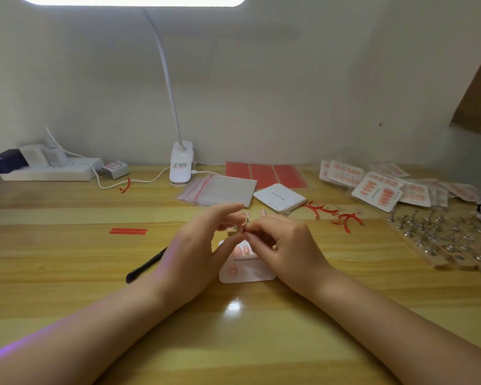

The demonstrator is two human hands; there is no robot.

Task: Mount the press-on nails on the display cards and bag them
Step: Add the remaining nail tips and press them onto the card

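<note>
Over card (247, 275) on bench (261, 343): both hands, left (190, 255) and right (285, 245), pinch nail (246, 216) on stand; tiny, light, slippery, hold by edges.

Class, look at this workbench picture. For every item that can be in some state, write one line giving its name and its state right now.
display card: flat on the table, partly filled with pink nails
left hand: pinches a small item above the card
right hand: pinches the same small item
zip bags: stacked flat, empty
blank cards: stacked, unused
finished packs: piled, nails mounted
desk lamp: lit
black pen: lying on the table
</note>
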